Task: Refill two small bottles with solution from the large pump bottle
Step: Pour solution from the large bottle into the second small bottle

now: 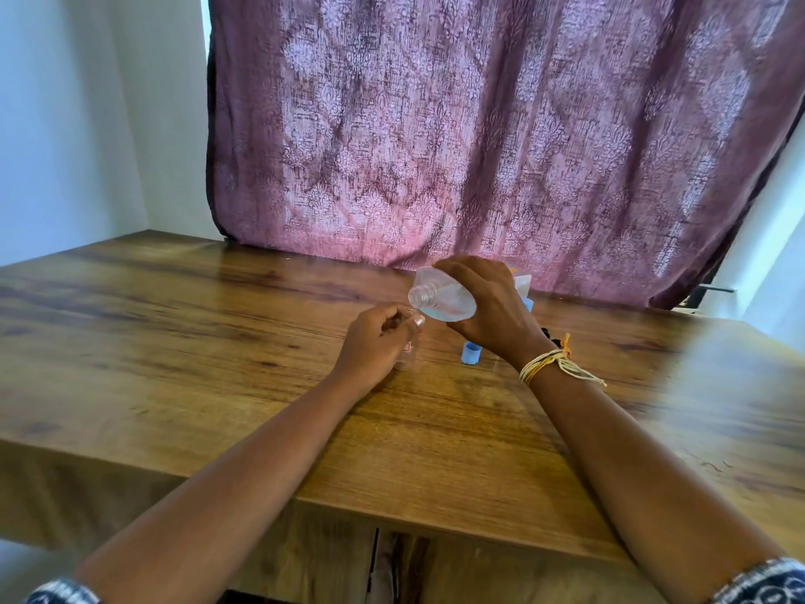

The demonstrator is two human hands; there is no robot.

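My right hand (488,307) grips the large clear bottle (440,296), tipped on its side with its open threaded neck pointing left and down; its pump is off. A little pale liquid shows inside it. Just below that neck, my left hand (374,342) holds a small clear bottle (408,348) upright on the wooden table (218,350), fingers curled round its upper part. The small bottle's mouth is partly hidden by my thumb. A light blue cap (471,354) lies on the table under my right hand.
A second light blue piece (528,303) and a whitish object (522,283) sit behind my right hand, mostly hidden. Something small and black (549,333) peeks out by my right wrist. A mauve patterned curtain (479,124) hangs behind the table's far edge.
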